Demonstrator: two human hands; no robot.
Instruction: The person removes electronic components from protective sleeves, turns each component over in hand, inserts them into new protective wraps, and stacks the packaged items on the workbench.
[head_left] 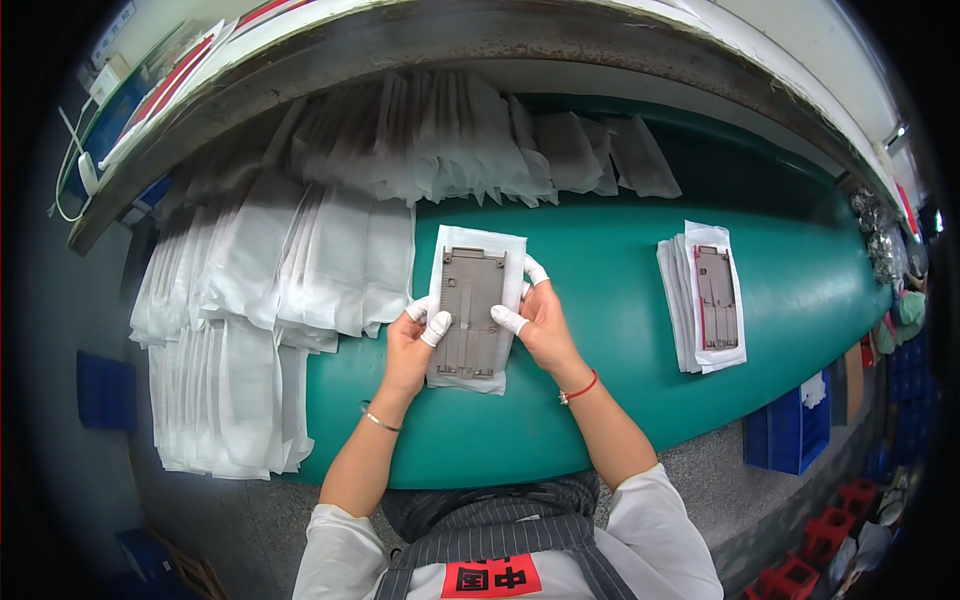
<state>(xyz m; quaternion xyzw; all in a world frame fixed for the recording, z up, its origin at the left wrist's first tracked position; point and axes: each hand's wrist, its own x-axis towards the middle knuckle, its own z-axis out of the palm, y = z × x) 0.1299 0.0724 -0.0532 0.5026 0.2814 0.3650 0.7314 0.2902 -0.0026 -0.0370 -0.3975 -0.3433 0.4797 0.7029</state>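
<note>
Between my two hands is a grey-brown moulded plastic panel [470,310] with small clips and ribs, lying on a white foam sleeve [484,240]. My left hand [412,338] grips the left edge of panel and sleeve, its thumb on the panel's face. On the other side my right hand [540,320] holds the right edge, thumb pressed on the panel and fingers around the back. White finger covers sit on several fingertips of both hands. Over to the right, a similar panel [716,295] rests on a stack of white sleeves [677,310].
Many white sleeved pieces [250,260] stand in overlapping rows along the left and back of the green table [600,400]. A shelf edge [480,35] arches overhead. Blue bins [787,432] and red parts [825,540] are on the floor at right.
</note>
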